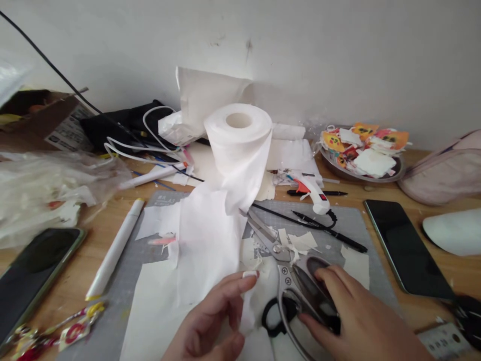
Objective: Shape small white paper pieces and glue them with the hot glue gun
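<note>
My right hand (363,311) has its thumb and fingers around the handle of large metal scissors (263,231). Their blades point up and left, the tips by the hanging tissue. Lower down, my left hand (214,318) holds nothing visible; its fingers are bent and apart, over white paper. A roll of tissue (240,143) stands upright at the middle back, and its loose sheet (208,240) spreads down across the cutting mat (353,215). The black handle (271,328) of a second tool shows beneath the scissors. Paper scraps (302,241) lie around the blades.
A white glue gun (319,200) and black pens (345,239) lie at the right. Phones (406,245) flank the mat on both sides. A bowl (387,175) of decorated pieces stands back right. At left are a white marker (116,248), plastic bags (41,185) and a cardboard box (45,120).
</note>
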Demonstrator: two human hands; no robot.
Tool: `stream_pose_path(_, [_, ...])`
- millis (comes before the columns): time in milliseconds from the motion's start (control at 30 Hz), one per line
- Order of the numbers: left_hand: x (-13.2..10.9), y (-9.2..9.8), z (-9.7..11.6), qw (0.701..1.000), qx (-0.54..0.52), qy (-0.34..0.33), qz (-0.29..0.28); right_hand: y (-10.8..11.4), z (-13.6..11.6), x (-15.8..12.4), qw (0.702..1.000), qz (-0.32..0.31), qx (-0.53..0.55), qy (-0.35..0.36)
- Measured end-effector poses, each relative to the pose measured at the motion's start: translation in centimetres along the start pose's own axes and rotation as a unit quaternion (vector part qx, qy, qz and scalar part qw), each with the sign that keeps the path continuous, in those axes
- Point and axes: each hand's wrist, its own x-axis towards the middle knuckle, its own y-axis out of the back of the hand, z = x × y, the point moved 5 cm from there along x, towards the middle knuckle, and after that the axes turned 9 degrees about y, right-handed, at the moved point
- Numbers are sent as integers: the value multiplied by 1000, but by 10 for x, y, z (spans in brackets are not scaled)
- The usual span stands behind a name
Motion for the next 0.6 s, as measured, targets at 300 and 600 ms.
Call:
stream_pose_path(300, [7,8,8,994,-46,37,96,17,15,11,932,-121,286,-186])
stream_pose_path(600, [3,8,19,996,-49,-24,74,8,-33,-44,560,-205,791,-135])
